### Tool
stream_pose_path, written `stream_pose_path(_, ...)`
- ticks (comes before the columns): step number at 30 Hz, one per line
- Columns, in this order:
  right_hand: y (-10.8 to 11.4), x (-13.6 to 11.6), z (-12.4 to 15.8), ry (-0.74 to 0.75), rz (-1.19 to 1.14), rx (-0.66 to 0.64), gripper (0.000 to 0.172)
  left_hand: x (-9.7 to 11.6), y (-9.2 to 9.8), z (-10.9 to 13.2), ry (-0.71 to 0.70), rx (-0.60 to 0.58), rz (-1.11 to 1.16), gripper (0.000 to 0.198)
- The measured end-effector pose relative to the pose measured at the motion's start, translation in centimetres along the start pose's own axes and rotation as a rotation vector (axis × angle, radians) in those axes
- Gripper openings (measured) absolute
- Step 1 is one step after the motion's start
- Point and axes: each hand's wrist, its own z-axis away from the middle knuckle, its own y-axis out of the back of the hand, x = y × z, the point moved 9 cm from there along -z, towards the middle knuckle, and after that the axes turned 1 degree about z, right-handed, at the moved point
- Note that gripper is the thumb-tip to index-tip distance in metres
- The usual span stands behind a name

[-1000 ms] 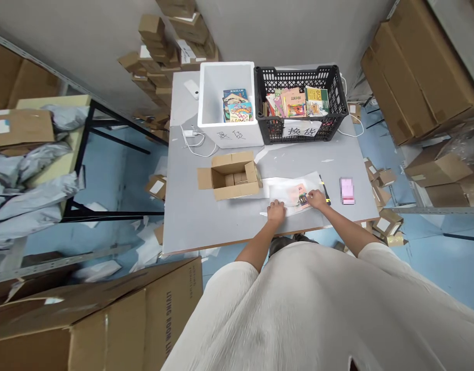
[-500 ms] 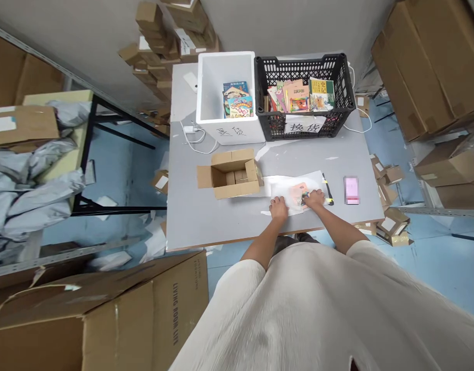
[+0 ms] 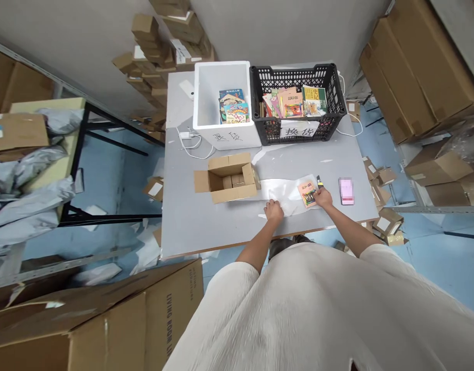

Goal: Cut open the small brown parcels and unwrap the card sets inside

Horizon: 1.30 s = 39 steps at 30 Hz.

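Our right grip point(image 3: 317, 194) pinches the pink book point(image 3: 308, 193), centre-right. Our left grip point(image 3: 273, 210) touches the white bag point(image 3: 289, 192), pinch unclear.

The surface point(image 3: 206, 226) is a grey table with a brown front edge. Reading it as a clock from its middle, a white foam box point(image 3: 208, 103) stands at 11 o'clock, and a black plastic crate point(image 3: 271, 131) is just beside it, at 1 o'clock. Near 10 o'clock lies a small white device point(image 3: 187, 88); between 9 and 10, a white charger point(image 3: 185, 135) with its cable point(image 3: 194, 153). An open cardboard box point(image 3: 234, 194) sits at 8 o'clock, a white plastic sheet point(image 3: 279, 186) lies flat at 5, and a phone point(image 3: 346, 191) rests at 4.
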Motion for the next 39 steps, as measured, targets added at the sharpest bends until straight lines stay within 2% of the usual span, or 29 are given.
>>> stream_pose_path(5, -0.6, -1.2, 1.2, -0.036, 0.016, -0.011, 0.013, -3.1, 2.2, 0.8, 0.061, 0.075, 0.007, 0.028)
stream_pose_path(8, -2.0, -2.6, 1.9, -0.016, 0.027, -0.043, 0.011, -3.4, 3.0, 1.5, 0.014, 0.114, 0.035, 0.024)
stream_pose_path(11, -3.4, -3.6, 2.6, 0.013, 0.022, -0.077, 0.011, -1.8, 3.1, 1.8, -0.108, 0.122, 0.102, 0.018)
stream_pose_path(15, -4.5, -3.8, 3.4, 0.025, 0.026, -0.099, 0.01, 2.1, 2.1, 1.0, -0.284, 0.065, 0.189, 0.014)
stream_pose_path(18, -4.3, -3.3, 3.6, 0.019, 0.017, -0.092, 0.011, 4.9, 0.8, -0.1, -0.379, 0.009, 0.179, 0.014)
stream_pose_path(20, -3.4, -2.8, 3.3, 0.017, -0.006, -0.06, 0.012, 6.3, -0.1, -0.7, -0.413, -0.028, 0.132, 0.015)
stream_pose_path(24, -0.6, -0.6, 2.2, -0.06, -0.072, 0.022, 0.01, 7.9, -1.4, -1.4, -0.446, -0.075, 0.031, 0.017)
stream_pose_path(29, 1.8, 1.5, 1.1, -0.103, -0.107, 0.078, 0.01, 9.5, -1.9, -2.1, -0.423, -0.092, -0.019, 0.027)
stream_pose_path(34, 2.2, 1.7, 0.8, -0.081, -0.104, 0.071, 0.013, 10.3, -2.3, -3.0, -0.329, -0.086, -0.084, 0.05)
stream_pose_path(39, 1.9, 1.6, 0.9, -0.113, -0.07, 0.023, 0.012, 10.9, -2.2, -3.4, -0.319, -0.094, -0.127, 0.035)
